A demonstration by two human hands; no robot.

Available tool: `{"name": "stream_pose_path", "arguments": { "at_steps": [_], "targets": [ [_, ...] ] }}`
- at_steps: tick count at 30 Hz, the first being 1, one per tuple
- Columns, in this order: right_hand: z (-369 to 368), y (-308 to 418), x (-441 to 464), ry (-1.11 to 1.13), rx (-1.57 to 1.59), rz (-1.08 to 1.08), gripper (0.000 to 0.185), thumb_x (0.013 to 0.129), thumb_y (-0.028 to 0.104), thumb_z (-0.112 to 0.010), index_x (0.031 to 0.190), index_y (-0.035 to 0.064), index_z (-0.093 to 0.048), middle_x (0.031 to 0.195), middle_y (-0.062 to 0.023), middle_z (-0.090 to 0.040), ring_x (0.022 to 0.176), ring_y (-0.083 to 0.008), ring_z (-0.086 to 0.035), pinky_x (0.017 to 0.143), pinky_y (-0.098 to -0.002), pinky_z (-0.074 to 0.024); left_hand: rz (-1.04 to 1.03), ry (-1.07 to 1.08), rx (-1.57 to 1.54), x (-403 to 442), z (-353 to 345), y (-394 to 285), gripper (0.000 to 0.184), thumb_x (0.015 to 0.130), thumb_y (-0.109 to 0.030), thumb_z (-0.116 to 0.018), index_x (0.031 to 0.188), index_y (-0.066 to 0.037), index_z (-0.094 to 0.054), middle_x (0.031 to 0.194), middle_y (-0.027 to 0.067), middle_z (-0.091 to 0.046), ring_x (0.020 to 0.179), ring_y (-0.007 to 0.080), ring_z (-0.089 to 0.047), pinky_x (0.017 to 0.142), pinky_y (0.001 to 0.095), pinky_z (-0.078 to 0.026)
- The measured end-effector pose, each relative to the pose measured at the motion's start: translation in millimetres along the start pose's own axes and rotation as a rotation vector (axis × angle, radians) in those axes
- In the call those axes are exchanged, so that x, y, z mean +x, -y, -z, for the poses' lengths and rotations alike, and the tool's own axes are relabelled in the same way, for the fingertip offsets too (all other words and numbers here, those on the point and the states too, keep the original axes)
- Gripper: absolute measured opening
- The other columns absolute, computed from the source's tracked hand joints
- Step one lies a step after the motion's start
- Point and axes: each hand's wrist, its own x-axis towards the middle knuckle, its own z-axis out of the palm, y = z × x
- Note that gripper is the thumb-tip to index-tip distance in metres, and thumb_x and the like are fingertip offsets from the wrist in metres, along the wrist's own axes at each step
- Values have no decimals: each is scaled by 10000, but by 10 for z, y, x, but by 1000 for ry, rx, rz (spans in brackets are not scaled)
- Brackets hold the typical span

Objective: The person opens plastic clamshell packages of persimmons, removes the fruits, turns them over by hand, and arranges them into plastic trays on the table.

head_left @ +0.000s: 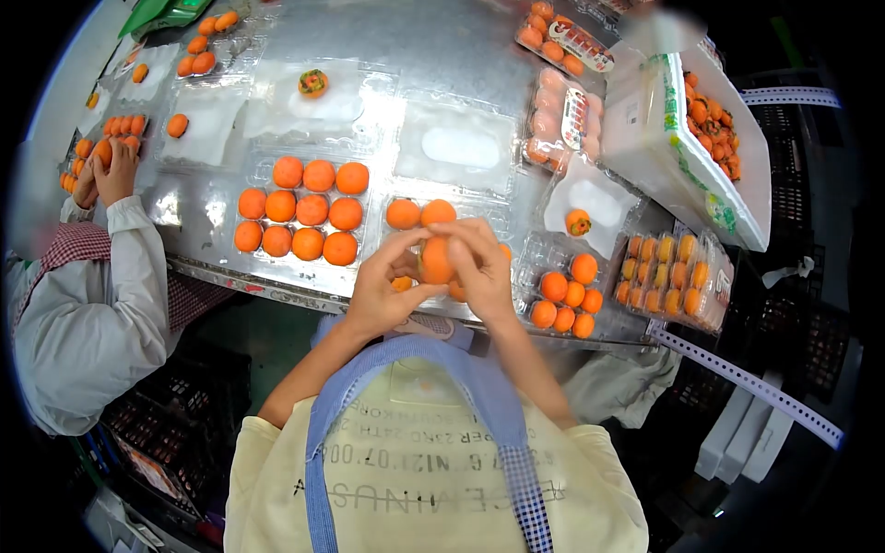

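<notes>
An orange persimmon [436,261] is held up in front of my chest, between the fingers of both hands. My left hand [380,284] curls around its left side, while my right hand [483,273] grips it from the right with thumb and fingers. Beneath my hands lies a clear plastic tray with several persimmons, among them one persimmon [403,214] at its back left; my hands hide part of this tray. Just left of it, a fuller clear tray holds rows of persimmons [313,209]. To the right, another tray is partly filled with persimmons [574,294].
A white foam box [650,129] of small orange fruit stands at right. Labelled packs [564,120] sit beside it. Stacked packs [673,276] occupy the right corner. A padded lid [458,145] lies behind my hands. At left, a co-worker's hand [114,172] handles fruit.
</notes>
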Motion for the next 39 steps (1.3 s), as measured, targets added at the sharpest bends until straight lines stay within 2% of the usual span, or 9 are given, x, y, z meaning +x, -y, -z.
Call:
{"name": "stream_pose_path", "arguments": {
  "at_steps": [5, 7, 10, 16, 17, 24, 28, 34, 39],
  "targets": [
    [42, 70, -37, -48, 186, -285, 219, 902, 100, -540, 1087, 14, -621, 1075, -81, -537, 938, -149, -535, 751, -256, -460, 230, 132, -574, 25, 62, -125, 567, 913, -203, -519, 1394, -34, -271, 1215, 162, -502, 940, 232, -613, 781, 343, -512],
    [-6, -17, -65, -109, 196, -156, 240, 884, 116, -570, 1099, 18, -611, 1109, -93, -536, 988, -168, -528, 766, -272, -465, 302, 155, -756, 44, 103, -153, 551, 955, -289, -414, 1408, -30, -237, 1252, 176, -486, 960, 255, -610, 794, 368, -507],
    [-1, -35, -51, -31, 66, -11, 360, 819, 137, -641, 1154, 24, -577, 1161, -112, -528, 1076, -217, -499, 854, -327, -445, 320, 193, -805, 33, 158, -42, 544, 968, -332, -342, 1405, -22, -245, 1308, 187, -450, 1018, 281, -584, 801, 390, -502],
    [-51, 108, -13, 124, -194, 159, 536, 725, 192, -697, 1206, 32, -523, 1187, -151, -508, 1126, -318, -456, 972, -397, -352, 426, 178, -712, -4, 120, -56, 563, 962, -359, -368, 1409, -39, -246, 1313, 150, -447, 1113, 261, -530, 804, 372, -492],
    [-68, 76, -22, 129, -204, 149, 530, 725, 203, -698, 1194, 32, -522, 1173, -155, -509, 1111, -324, -459, 961, -396, -358, 467, 118, -617, 5, 74, -98, 549, 977, -431, -280, 1329, -13, -332, 1154, 148, -528, 1006, 219, -562, 750, 354, -508],
    [-107, 19, -48, 178, -286, 188, 474, 711, 255, -719, 1084, 37, -525, 1036, -147, -529, 973, -334, -492, 856, -398, -393, 683, 162, -502, -43, 94, 66, 610, 956, -561, -253, 1118, -25, -495, 893, 76, -581, 662, 144, -569, 561, 274, -480],
    [-137, 45, -54, 160, -319, 122, 417, 709, 173, -695, 1057, 29, -514, 1002, -137, -521, 917, -308, -516, 825, -374, -420, 728, 145, -531, -68, 55, 135, 612, 955, -564, -258, 1115, -24, -498, 883, 70, -587, 640, 131, -560, 508, 256, -457],
    [-190, 2, -47, 104, -362, 168, 388, 733, 244, -701, 1010, 39, -523, 977, -148, -521, 901, -331, -496, 782, -403, -403, 727, 99, -606, -28, 27, 0, 589, 963, -545, -262, 1118, -31, -502, 893, 68, -588, 679, 127, -553, 553, 255, -448],
    [-173, -3, -70, 136, -270, 86, 331, 809, 225, -599, 1056, 19, -517, 1006, -158, -509, 936, -332, -500, 818, -403, -413, 724, 92, -649, -22, 22, 4, 563, 968, -531, -250, 1098, -46, -506, 842, 65, -559, 653, 147, -513, 577, 268, -423]
  ]
}}
